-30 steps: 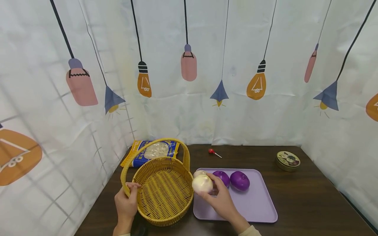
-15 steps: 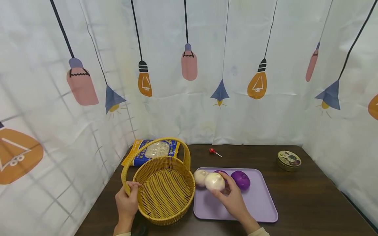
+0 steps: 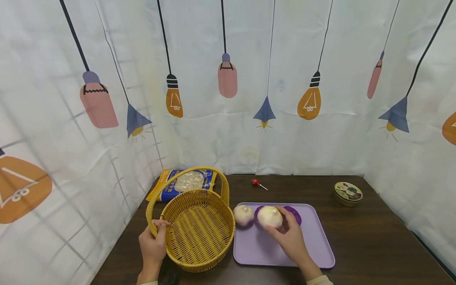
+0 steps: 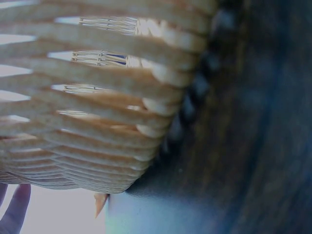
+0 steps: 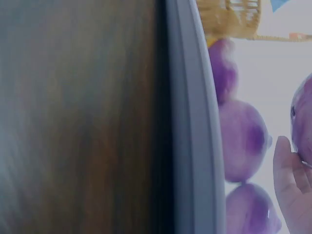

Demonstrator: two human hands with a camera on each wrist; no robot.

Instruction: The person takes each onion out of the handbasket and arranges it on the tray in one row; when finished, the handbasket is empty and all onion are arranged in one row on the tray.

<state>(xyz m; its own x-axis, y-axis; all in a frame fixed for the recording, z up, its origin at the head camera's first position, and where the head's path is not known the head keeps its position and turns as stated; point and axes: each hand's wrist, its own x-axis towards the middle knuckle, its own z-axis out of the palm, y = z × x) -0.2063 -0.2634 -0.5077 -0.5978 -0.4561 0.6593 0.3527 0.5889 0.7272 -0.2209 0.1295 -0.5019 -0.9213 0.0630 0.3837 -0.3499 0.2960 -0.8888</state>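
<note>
My left hand point(image 3: 154, 241) grips the yellow wicker basket point(image 3: 197, 233) at its left side, where the handle meets the rim; nothing lies inside. The left wrist view shows the basket's woven wall point(image 4: 102, 117) close up and a fingertip point(image 4: 17, 209) below it. My right hand point(image 3: 293, 243) holds an onion point(image 3: 269, 216), cream on top and purple lower down, above the lilac tray point(image 3: 306, 253). A similar cream-topped onion point(image 3: 244, 215) sits at the tray's back left corner. Two purple onions point(image 3: 293, 213) behind the held one are partly hidden by it and the hand.
A blue and yellow food packet point(image 3: 169, 194) lies behind the basket. Toward the back of the dark table point(image 3: 370, 237) is a red lollipop point(image 3: 255, 182), and a round tin point(image 3: 348, 194) stands at the right. Printed curtains point(image 3: 228, 134) enclose the table.
My right hand has carried the held onion rightward over the tray, from in front of the other cream-topped onion to in front of the purple ones. My left hand stays on the basket.
</note>
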